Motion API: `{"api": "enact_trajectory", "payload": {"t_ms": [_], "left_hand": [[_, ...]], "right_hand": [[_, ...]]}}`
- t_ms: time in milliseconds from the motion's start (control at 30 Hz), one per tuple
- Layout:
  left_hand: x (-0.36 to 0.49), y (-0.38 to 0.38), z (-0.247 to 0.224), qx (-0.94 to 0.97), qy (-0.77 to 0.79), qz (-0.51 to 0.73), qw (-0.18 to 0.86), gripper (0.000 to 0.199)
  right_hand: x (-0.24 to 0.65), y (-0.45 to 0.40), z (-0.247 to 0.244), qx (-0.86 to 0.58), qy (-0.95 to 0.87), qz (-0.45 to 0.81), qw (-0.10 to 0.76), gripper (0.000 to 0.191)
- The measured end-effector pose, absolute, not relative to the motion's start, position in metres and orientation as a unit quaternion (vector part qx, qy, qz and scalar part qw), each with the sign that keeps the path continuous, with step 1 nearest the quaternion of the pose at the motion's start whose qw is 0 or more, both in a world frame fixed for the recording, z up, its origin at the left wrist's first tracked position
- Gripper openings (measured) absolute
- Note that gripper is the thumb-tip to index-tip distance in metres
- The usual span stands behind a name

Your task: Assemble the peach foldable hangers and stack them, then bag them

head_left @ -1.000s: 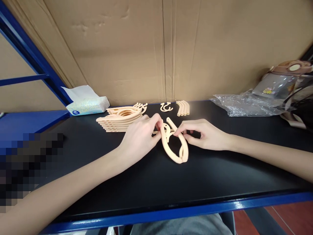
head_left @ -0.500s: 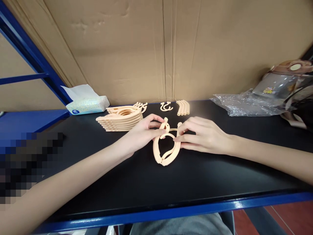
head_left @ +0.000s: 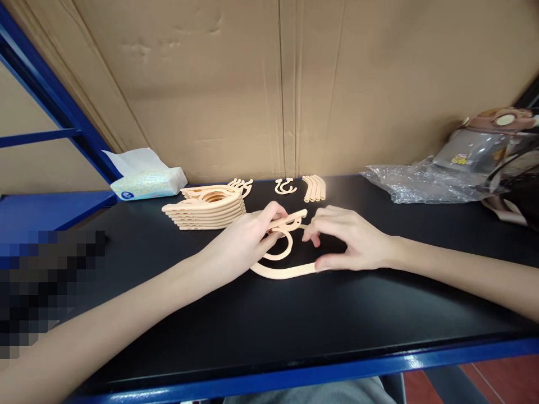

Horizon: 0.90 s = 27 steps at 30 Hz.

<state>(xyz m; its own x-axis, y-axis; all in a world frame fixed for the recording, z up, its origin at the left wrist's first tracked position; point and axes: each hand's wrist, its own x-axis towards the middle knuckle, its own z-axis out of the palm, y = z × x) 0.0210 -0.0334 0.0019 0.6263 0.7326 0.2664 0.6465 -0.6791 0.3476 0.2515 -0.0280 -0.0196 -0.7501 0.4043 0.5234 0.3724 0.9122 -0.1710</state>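
Note:
A peach plastic folding clothes hanger (head_left: 286,273) is between my two hands, low over the black table, turned sideways with its arms apart. My left hand (head_left: 259,233) is closed around its upper arm, thumb and fingers pinching near the curved inner part. My right hand (head_left: 347,238) is at the other side. Its thumb presses the end of the lower arm while its curled fingers are beside the hook and the upper arm's tip. The hinge end is partly hidden behind my left hand.
A stack of folded hangers (head_left: 206,213) stands behind my left hand. Loose hooks (head_left: 286,188) and several curved arm pieces (head_left: 314,188) lie at the back. A tissue pack (head_left: 147,179) is on the left; a clear plastic bag (head_left: 421,182) and a bottle (head_left: 471,146) are on the right.
The hanger has turned from pointing toward me to lying sideways, and its arms are spread wider. My right hand's thumb has moved away from its fingers, toward me.

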Motion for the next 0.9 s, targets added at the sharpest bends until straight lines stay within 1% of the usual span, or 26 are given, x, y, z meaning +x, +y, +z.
{"api": "enact_trajectory", "payload": {"t_ms": [67,167,267,333,433,533,633,733,800,900], "left_hand": [[0.021,-0.035,0.004,0.906,0.386,0.171,0.038,0.016],[0.020,-0.033,0.003,0.910,0.384,0.151,-0.036,0.020],[0.019,-0.029,-0.002,0.911,0.382,0.151,-0.050,0.024],[0.019,-0.026,-0.004,0.915,0.372,0.147,-0.058,0.026],[0.020,-0.022,-0.006,0.918,0.361,0.145,-0.075,0.022],[0.020,-0.021,-0.005,0.909,0.379,0.164,-0.053,0.017],[0.019,-0.022,-0.005,0.895,0.407,0.183,-0.020,0.012],[0.018,-0.023,-0.004,0.905,0.386,0.179,-0.029,0.014],[0.018,-0.024,-0.004,0.916,0.360,0.171,-0.039,0.018],[0.019,-0.023,-0.004,0.919,0.357,0.162,-0.040,0.021]], "right_hand": [[0.254,-0.023,-0.020,-0.250,-0.921,0.044,0.296,0.027],[0.258,-0.015,-0.022,-0.283,-0.924,0.030,0.257,0.026],[0.261,-0.012,-0.020,-0.290,-0.932,-0.018,0.215,0.027],[0.263,-0.012,-0.015,-0.300,-0.931,-0.087,0.188,0.035],[0.266,-0.013,-0.007,-0.297,-0.925,-0.191,0.137,0.047],[0.267,-0.015,-0.002,-0.308,-0.917,-0.227,0.113,0.048],[0.265,-0.016,-0.005,-0.349,-0.904,-0.209,0.130,0.045],[0.262,-0.016,-0.010,-0.355,-0.910,-0.146,0.155,0.042],[0.261,-0.016,-0.010,-0.355,-0.918,-0.102,0.143,0.039],[0.264,-0.016,-0.002,-0.380,-0.917,-0.071,0.094,0.032]]}}
